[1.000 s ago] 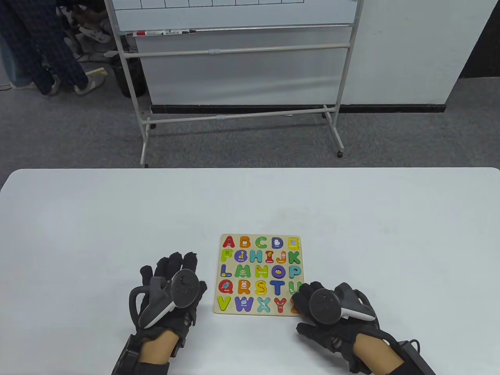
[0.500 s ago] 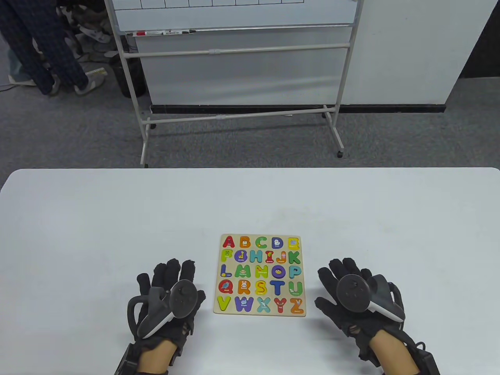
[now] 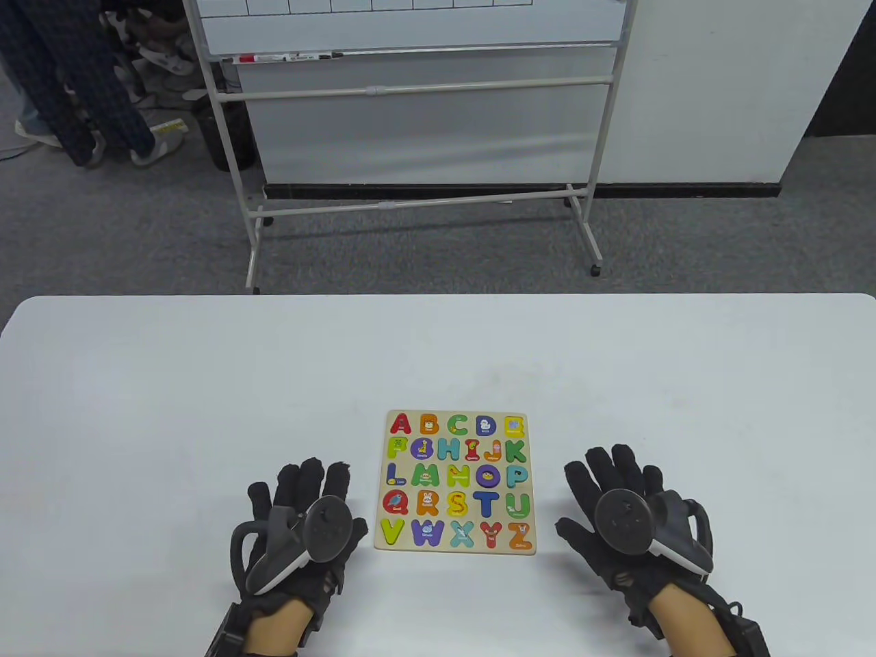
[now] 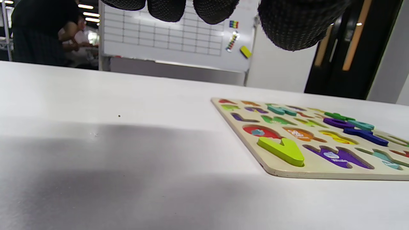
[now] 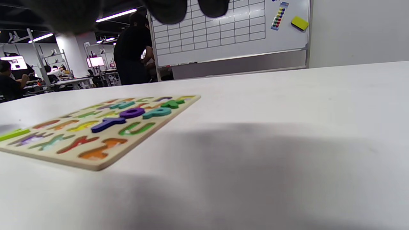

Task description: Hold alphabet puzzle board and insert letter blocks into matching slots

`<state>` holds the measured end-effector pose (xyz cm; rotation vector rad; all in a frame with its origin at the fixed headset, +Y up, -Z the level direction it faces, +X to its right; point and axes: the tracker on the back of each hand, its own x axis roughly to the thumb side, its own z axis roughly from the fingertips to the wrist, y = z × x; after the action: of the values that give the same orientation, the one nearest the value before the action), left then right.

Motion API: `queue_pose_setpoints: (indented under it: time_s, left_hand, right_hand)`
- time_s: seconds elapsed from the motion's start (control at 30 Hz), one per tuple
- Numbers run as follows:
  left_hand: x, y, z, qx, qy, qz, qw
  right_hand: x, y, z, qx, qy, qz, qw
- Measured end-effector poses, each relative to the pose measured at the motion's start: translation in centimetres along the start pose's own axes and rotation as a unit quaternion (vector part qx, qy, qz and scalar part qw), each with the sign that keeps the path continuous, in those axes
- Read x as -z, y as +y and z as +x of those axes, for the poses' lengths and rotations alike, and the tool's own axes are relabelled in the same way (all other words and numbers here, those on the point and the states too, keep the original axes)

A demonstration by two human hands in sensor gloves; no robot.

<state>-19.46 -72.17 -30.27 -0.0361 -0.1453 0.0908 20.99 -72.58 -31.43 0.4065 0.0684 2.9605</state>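
The wooden alphabet puzzle board (image 3: 455,481) lies flat on the white table (image 3: 438,356), its slots filled with coloured letters from A to Z. It also shows in the left wrist view (image 4: 316,140) and the right wrist view (image 5: 96,127). My left hand (image 3: 301,513) lies open on the table just left of the board, fingers spread, holding nothing. My right hand (image 3: 619,510) lies open just right of the board, apart from it, holding nothing. A green V block (image 4: 281,150) sits at the board's near left corner.
A whiteboard on a wheeled stand (image 3: 410,137) stands on the carpet beyond the table's far edge. A person's legs (image 3: 75,89) show at the far left. No loose blocks lie on the table.
My right hand has come off the board's lower right corner and moved right, opening flat on the table. My left hand has barely shifted. The board has not moved.
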Motion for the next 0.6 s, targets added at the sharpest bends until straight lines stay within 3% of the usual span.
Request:
queue_pose_setpoints:
  time_s: [0.6]
  left_hand:
    - [-0.2, -0.1, 0.3, -0.018, -0.014, 0.000, 1.000]
  right_hand:
    - [0.0, 1.0, -1.7, 0.004, 0.015, 0.018, 1.000]
